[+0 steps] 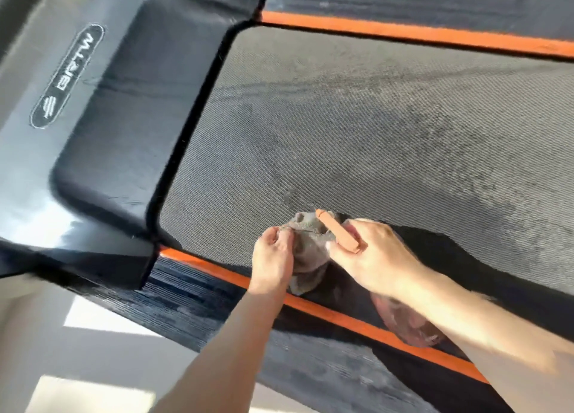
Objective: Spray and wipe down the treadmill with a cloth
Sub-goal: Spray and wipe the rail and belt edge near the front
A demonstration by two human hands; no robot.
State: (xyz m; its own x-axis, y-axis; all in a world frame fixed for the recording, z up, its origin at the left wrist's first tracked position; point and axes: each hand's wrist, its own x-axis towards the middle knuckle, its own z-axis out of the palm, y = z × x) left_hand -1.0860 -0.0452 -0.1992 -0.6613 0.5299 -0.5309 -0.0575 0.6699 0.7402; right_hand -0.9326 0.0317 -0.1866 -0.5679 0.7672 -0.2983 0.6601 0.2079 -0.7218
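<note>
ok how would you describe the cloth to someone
On the treadmill's grey belt, follow the near orange stripe to the two hands. The cloth is the crumpled grey-brown rag bunched between the left hand and the right hand, soft and dull beside the stiff orange spray nozzle.

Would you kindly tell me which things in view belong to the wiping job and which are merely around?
Job: cloth, spray bottle, treadmill belt, left hand, right hand.
Merely around: sunlit floor, logo badge.
</note>
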